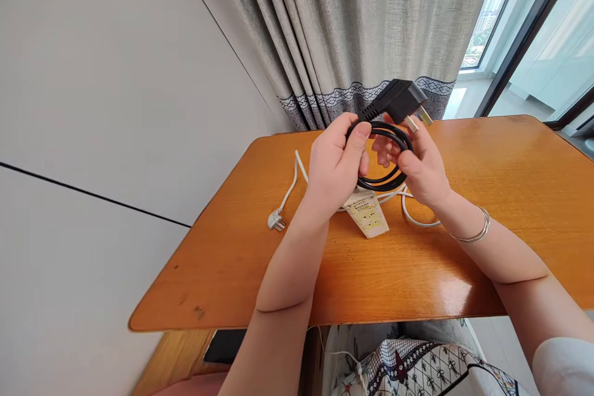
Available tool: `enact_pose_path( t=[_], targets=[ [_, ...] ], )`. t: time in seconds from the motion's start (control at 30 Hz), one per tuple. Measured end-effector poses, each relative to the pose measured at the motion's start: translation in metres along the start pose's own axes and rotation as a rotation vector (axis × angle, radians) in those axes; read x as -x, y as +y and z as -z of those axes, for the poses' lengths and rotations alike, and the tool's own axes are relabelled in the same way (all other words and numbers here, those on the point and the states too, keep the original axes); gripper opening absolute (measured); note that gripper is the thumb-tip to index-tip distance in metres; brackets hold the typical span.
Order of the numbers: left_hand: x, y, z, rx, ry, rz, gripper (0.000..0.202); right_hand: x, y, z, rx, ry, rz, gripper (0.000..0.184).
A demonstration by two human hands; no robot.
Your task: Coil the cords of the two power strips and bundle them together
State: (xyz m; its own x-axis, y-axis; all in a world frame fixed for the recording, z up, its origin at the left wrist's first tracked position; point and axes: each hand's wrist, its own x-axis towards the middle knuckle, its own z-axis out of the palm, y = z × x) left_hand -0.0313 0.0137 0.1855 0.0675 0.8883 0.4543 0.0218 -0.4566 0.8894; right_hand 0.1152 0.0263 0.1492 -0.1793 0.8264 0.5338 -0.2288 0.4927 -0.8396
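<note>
Wooden table (501, 185), white cable (295, 174), white plug (275, 220)

The head view faces forward (and down), close over a table (501, 179).

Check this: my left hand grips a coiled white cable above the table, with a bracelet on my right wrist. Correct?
Wrong colour: the head view shows your left hand gripping a coiled black cable, not white, above the table, with a bracelet on your right wrist.
</note>
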Motion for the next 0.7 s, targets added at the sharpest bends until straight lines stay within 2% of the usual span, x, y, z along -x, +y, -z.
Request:
enact_pose_path(
  t=[0.1,0.23,0.3,0.53,0.7],
  targets=[
    [-0.004,0.001,0.001,0.045,0.035,0.024,0.031,-0.003,0.004,0.008,0.032,-0.137,-0.010,0.066],
    [-0.008,-0.001,0.002,0.114,0.043,0.040,0.035,-0.010,0.010,0.027,-0.078,-0.374,-0.043,0.056],
    [-0.009,-0.003,0.003,0.131,0.039,0.034,0.037,-0.013,0.012,0.033,-0.126,-0.436,-0.078,0.049],
    [-0.013,0.000,0.013,0.082,-0.015,0.104,0.035,-0.012,0.012,0.028,-0.126,-0.347,-0.129,0.039],
    [-0.014,0.004,0.016,0.118,-0.012,0.136,0.036,-0.011,0.018,0.024,-0.118,-0.338,-0.131,0.038]
  ],
)
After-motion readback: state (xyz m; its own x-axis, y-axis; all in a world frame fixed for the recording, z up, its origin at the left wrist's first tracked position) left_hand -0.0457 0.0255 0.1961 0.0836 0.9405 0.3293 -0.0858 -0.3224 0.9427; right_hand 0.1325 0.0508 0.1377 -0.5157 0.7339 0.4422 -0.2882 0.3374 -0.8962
